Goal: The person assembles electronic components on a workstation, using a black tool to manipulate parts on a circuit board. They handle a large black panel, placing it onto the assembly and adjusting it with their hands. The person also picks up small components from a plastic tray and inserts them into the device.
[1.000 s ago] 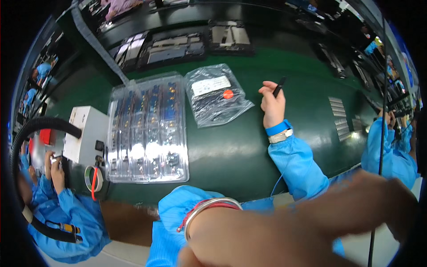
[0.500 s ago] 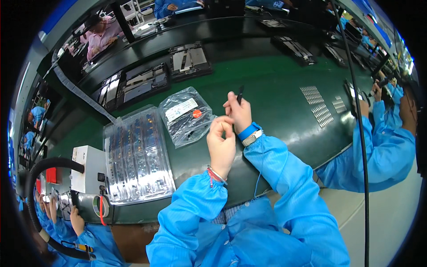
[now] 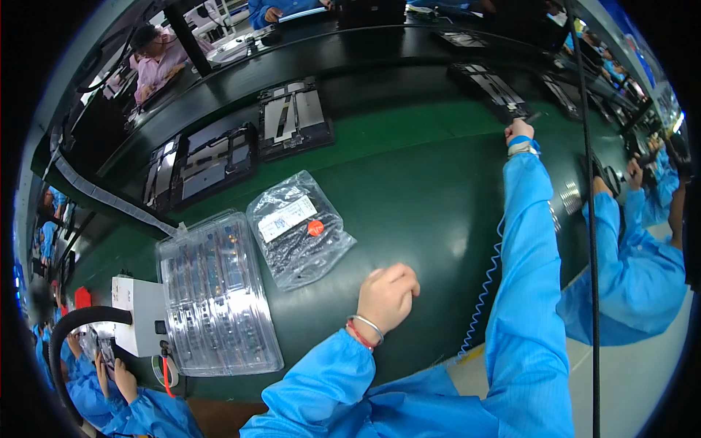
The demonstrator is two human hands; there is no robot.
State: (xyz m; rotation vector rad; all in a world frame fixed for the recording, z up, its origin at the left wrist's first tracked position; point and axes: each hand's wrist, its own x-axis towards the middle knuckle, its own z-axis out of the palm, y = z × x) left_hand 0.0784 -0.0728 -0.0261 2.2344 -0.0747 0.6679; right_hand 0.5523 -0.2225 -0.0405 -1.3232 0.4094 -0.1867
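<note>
black tray (image 3: 491,86) — dark flat tray with pale strips in it, on the far conveyor lane at the upper right, just beyond the right hand.

right hand (image 3: 518,131) — arm in a blue sleeve stretched far out across the green mat to the edge of that tray; blue wrist strap at the cuff, coiled cord (image 3: 482,292) trailing down from the sleeve. a thin dark tool (image 3: 533,117) sticks out past the fingers. hand is small and far off at this angle; fingers look closed about the tool, though the grip itself cannot be told for sure.

left hand (image 3: 387,296) — resting on the green mat (image 3: 423,190) near the front edge, fingers curled in loosely, nothing seen in it. bangle and red thread at the wrist.

clear bag (image 3: 298,230) — crinkled plastic, dark parts inside, white label and an orange round sticker; lies on the mat near the left hand, up and to its left, not touching it.

clear blister tray (image 3: 215,296) — long transparent lidded tray with rows of small parts, just beside the bag on its left.

white box (image 3: 139,317) — small unit with a socket and a red cable, touching the blister tray's left side.

further black trays (image 3: 292,120) — two more on the far lane, upper middle and left.

co-workers — blue sleeves at the lower left and at the right edge; a person in pink at the far upper left.
</note>
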